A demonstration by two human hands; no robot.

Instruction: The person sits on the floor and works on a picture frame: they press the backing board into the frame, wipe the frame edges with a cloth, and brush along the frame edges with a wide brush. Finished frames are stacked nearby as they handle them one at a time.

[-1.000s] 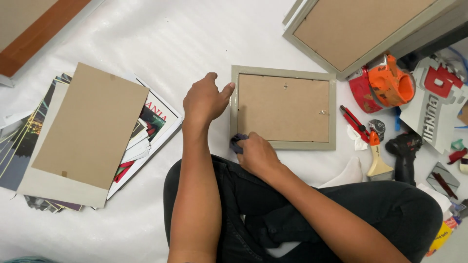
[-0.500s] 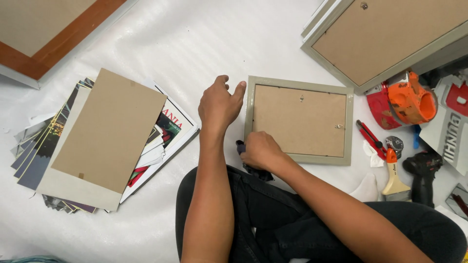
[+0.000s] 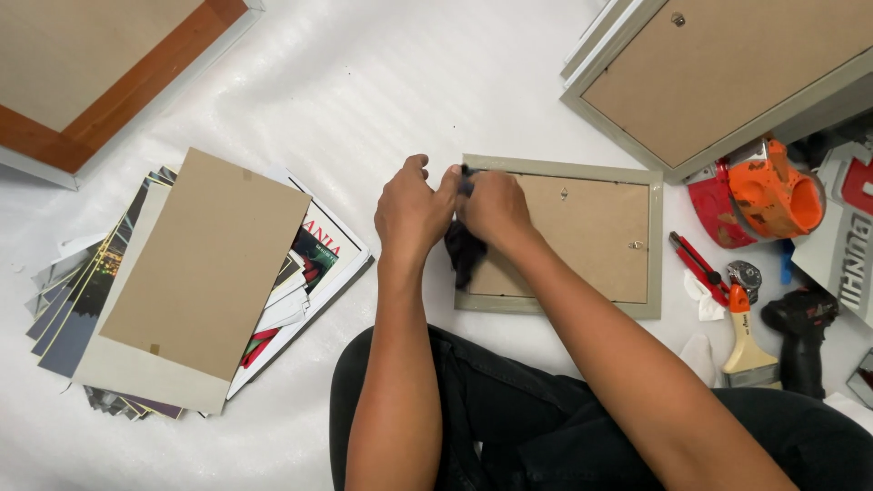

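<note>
Your right hand is pinching a dark cloth between its fingers, closed on it at the far left corner of the small grey-green picture frame; most of the cloth is hanging down over the frame's left rail. Your left hand is sitting just beside it, thumb touching the right hand near that same corner, fingers curled. Whether the left fingers are gripping the frame edge or only bracing against it is hard to tell, since the hands are overlapping there.

The frame is lying face down on the white sheet, brown backing board up, long axis running left to right, so nearly all of it is stretching away to the right of your grip. Your right hand is the one over it; your left is resting outside its left edge.

Further left, a plain cardboard sheet is lying on a fanned pile of printed pictures. To the right of the frame, a red utility knife, a paintbrush and an orange tape dispenser are lying near it, with a larger frame beyond.
</note>
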